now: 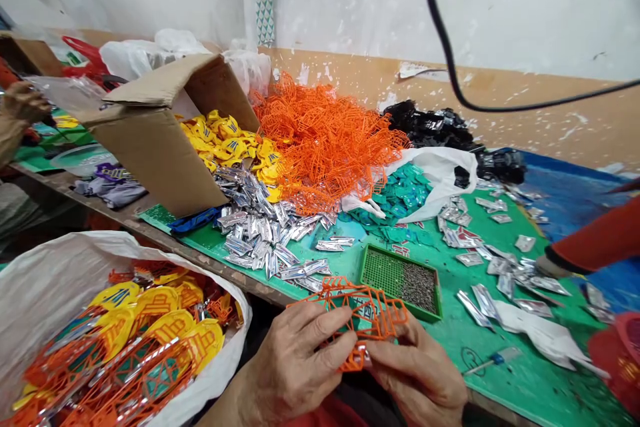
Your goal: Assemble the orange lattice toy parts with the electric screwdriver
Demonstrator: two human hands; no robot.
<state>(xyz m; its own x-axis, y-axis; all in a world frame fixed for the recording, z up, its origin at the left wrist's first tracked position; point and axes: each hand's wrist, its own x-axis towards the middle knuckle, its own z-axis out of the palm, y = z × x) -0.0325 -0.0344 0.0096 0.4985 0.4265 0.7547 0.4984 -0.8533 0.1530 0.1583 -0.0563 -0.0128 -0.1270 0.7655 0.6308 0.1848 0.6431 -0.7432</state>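
A peeling white wall [400, 13] with a tan painted band [565, 123] rises behind a long worktop [520, 380] covered in green sheeting, with blue sheeting [570, 193] toward the right. Low in the middle of the frame, the person's left hand [300, 360] and right hand [417, 373] both grip an orange plastic lattice piece [363, 310], their fingers curled around its edges. It is held just above the worktop and overlaps a green tray [400, 283] of small dark bits. A small blue-handled screwdriver [497, 358] lies to the lower right of the hands, and silver packets [255, 227] are scattered across the worktop on both sides of the tray.

Farther back stand a heap of orange lattice pieces [325, 140], yellow pieces [225, 140], teal pieces [395, 197], a black heap [430, 127] and a tilted cardboard box [155, 147]. At lower left, a white sack [55, 280] holds orange and yellow pieces. Another person's hand [23, 103] is at the left edge, and a red sleeve [595, 240] reaches in from the right.
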